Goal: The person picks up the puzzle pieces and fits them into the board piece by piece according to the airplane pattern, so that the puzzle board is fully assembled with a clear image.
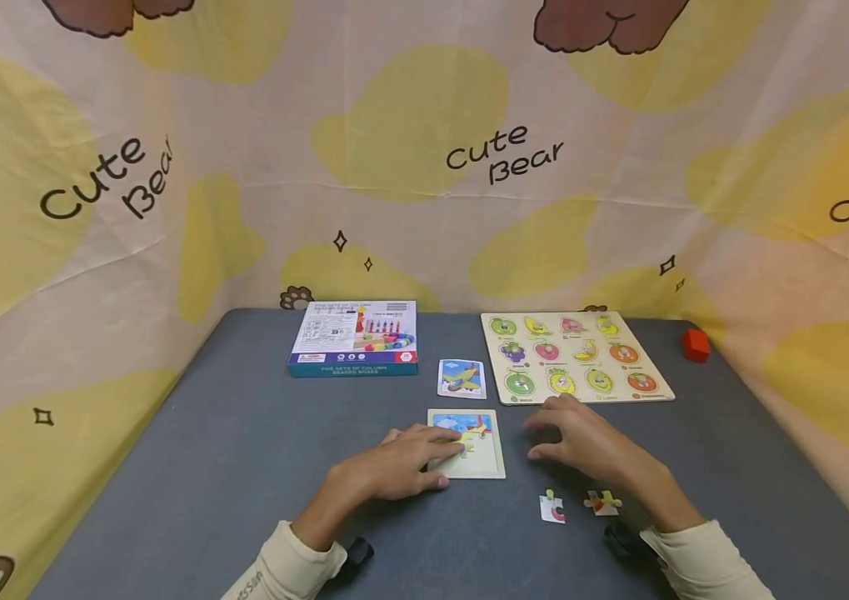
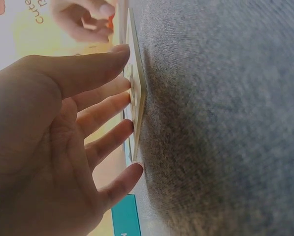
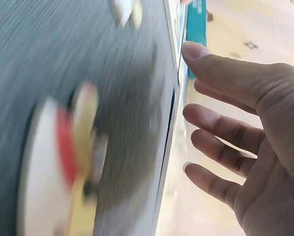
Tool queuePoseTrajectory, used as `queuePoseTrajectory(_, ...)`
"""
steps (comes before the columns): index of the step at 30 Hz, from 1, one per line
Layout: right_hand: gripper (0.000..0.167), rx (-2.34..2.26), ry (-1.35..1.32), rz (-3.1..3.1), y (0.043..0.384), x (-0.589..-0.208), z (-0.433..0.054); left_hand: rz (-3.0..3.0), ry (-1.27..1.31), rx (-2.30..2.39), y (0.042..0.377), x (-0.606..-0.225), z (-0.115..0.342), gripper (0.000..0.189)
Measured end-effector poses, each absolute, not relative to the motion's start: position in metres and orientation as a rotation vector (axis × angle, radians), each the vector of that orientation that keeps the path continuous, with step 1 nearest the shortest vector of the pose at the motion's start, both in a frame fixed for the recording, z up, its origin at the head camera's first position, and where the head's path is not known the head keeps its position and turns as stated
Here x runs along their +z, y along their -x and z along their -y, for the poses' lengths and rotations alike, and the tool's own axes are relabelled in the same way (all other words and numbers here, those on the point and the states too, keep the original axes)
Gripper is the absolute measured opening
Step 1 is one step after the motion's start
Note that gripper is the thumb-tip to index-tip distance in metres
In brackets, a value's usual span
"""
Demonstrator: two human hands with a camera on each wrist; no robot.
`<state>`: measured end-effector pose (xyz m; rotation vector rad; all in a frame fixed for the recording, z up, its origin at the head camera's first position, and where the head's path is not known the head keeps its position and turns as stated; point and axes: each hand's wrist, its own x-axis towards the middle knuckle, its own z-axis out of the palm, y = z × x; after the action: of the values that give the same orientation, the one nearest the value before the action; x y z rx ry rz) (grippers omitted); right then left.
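A small jigsaw tray (image 1: 495,462) with a partly filled plane picture lies in the middle of the table. My left hand (image 1: 402,461) rests on its left side, fingers spread over the pieces and thumb at the lower edge. In the left wrist view, the fingertips (image 2: 123,129) touch the tray's rim and face. My right hand (image 1: 589,442) hovers to the right of the tray, fingers loosely bent and holding nothing. Two loose jigsaw pieces lie below it: a white and red one (image 1: 552,508) and a yellow and red one (image 1: 603,503).
Behind the tray lies a plane picture card (image 1: 461,379). A fruit puzzle board (image 1: 499,387) stands close beyond my right hand. At the back left is a beaded-boxes carton (image 1: 352,342); a red block (image 1: 696,345) sits at the right edge. Printed cloth (image 1: 394,225) hangs around the table.
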<state>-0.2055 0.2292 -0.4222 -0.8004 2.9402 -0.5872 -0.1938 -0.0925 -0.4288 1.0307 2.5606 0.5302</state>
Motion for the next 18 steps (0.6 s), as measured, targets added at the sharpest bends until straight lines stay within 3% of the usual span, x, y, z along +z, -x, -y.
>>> queuePoseTrajectory(18,0.035,-0.604,0.595,-3.055,0.178,-0.426,-0.325,-2.553,-1.021,0.545,0.194,-0.431,0.094,0.057)
